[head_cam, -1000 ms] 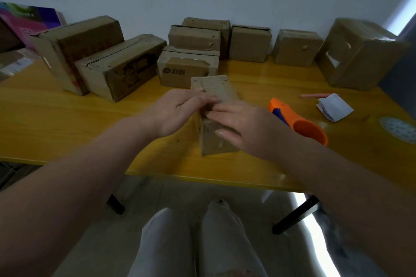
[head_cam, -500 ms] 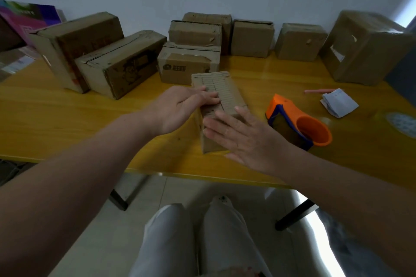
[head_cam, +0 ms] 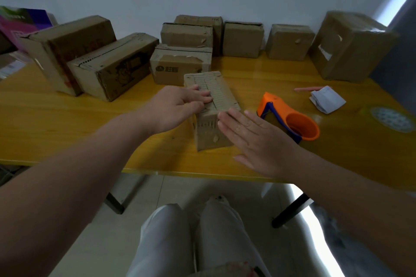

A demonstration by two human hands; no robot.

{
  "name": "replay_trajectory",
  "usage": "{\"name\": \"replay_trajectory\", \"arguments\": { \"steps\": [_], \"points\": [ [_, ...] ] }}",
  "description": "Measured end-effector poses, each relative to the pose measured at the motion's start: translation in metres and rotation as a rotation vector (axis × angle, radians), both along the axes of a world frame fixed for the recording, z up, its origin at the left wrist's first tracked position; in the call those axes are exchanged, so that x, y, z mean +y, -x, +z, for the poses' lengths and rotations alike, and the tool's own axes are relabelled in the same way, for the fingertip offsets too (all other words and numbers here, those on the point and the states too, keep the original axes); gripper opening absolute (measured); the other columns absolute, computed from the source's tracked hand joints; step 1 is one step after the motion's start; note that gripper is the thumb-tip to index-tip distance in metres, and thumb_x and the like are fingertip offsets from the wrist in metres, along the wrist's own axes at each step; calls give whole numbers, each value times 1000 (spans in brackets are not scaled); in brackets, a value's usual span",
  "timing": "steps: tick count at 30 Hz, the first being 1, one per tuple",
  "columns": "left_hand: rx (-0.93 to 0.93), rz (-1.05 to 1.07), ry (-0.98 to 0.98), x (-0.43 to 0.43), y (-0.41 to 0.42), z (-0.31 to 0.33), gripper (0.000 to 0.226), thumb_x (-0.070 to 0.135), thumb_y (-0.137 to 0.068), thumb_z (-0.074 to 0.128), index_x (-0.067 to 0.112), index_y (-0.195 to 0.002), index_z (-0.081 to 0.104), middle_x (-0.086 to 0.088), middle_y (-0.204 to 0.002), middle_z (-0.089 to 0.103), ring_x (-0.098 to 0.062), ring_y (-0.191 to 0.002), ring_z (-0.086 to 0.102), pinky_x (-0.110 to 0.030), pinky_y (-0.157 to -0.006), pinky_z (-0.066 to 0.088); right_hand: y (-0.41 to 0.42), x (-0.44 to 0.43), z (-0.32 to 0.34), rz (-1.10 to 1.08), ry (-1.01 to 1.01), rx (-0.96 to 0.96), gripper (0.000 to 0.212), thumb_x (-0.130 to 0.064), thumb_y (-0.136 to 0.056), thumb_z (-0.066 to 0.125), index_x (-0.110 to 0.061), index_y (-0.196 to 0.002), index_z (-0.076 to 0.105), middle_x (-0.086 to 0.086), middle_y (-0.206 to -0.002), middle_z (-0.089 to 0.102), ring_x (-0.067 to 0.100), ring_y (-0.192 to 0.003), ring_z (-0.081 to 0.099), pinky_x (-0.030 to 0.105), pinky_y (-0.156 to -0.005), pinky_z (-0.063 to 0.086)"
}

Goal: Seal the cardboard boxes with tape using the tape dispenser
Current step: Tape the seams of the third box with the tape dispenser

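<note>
A small narrow cardboard box (head_cam: 221, 96) lies lengthwise in the middle of the yellow table (head_cam: 67, 123). My left hand (head_cam: 180, 105) rests flat on the left part of its top, fingers straight. My right hand (head_cam: 256, 139) is flat with fingers together, its fingertips at the box's near right corner, over the near end face. An orange and blue tape dispenser (head_cam: 290, 117) lies on the table just right of the box, untouched.
Several more cardboard boxes stand along the back: two long ones (head_cam: 112, 65) at left, a stack (head_cam: 182, 63) behind the small box, a big one (head_cam: 351, 47) at right. Folded white paper (head_cam: 327, 99) and a pink stick (head_cam: 306, 89) lie at right.
My right hand has slid off the box's top, down and to the right, uncovering the tape dispenser. My left hand stays on the box.
</note>
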State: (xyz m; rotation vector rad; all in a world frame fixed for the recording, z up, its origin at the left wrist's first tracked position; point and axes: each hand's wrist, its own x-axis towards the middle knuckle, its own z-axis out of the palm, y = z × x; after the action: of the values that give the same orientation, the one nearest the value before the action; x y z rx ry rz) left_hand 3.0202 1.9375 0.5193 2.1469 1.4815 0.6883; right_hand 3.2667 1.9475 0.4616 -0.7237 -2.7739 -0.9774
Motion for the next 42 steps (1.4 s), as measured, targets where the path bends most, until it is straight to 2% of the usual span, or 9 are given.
{"name": "replay_trajectory", "arguments": {
  "steps": [10,13,15,21,25,27,30,38,42],
  "points": [
    [167,38,-36,-6,-11,7,61,45,-78,67,20,-132,54,9,-143,46,-4,-138,28,-29,-113,20,-21,-13,2,39,88,84,57,-30,-81,70,-2,-129,56,17,-134,54,29,-123,54,43,-104,41],
    [229,44,-35,-6,-14,11,59,40,-81,69,22,-134,51,10,-144,44,-4,-138,28,-31,-115,20,-21,-18,9,55,121,216,28,-25,-84,65,-6,-103,72,16,-99,72,32,-91,69,44,-78,58],
    [273,8,-12,-6,-14,16,56,32,-84,68,23,-135,49,9,-144,43,-6,-138,28,-33,-117,20,-22,-19,16,-71,203,384,26,-24,-90,50,-8,-83,69,10,-71,66,28,-63,63,39,-52,53],
    [439,156,-82,4,-12,29,50,-5,-85,53,25,-124,61,8,-143,45,-15,-138,32,-35,-112,27,-27,5,23,-760,411,538,28,-33,-91,54,-18,-115,49,3,-107,54,21,-91,55,33,-64,45],
    [435,277,-94,12,-28,23,41,35,-95,48,22,-133,52,-2,-142,47,-23,-125,46,-37,-96,43,-29,16,16,-924,492,598,38,-24,-89,58,-19,-122,39,2,-91,53,21,-80,55,31,-56,45],
    [508,320,30,18,-36,17,72,65,-86,45,22,-143,37,-8,-143,42,-28,-124,46,-40,-93,45,-29,18,15,-914,498,604,41,-19,-88,59,-20,-123,37,0,-84,51,20,-72,53,28,-47,37],
    [529,363,148,26,-46,14,94,75,-75,51,23,-148,21,-15,-137,42,-32,-119,47,-43,-91,47,-30,17,16,-864,470,679,44,-14,-87,61,-23,-122,35,-2,-81,48,19,-70,51,26,-44,29],
    [667,44,315,33,-42,45,104,15,-76,70,25,-152,0,-2,-158,11,-29,-143,14,-48,-113,22,-41,29,45,-594,645,1417,18,-16,-96,47,-29,-109,44,-16,-84,44,6,-70,50,22,-46,42],
    [868,-83,116,33,-45,48,91,7,-81,63,39,-149,12,6,-157,14,-27,-145,4,-54,-115,17,-40,23,61,-473,861,1505,52,-38,-77,74,-33,-113,37,-15,-98,47,3,-85,52,23,-62,47]
  ]
}}
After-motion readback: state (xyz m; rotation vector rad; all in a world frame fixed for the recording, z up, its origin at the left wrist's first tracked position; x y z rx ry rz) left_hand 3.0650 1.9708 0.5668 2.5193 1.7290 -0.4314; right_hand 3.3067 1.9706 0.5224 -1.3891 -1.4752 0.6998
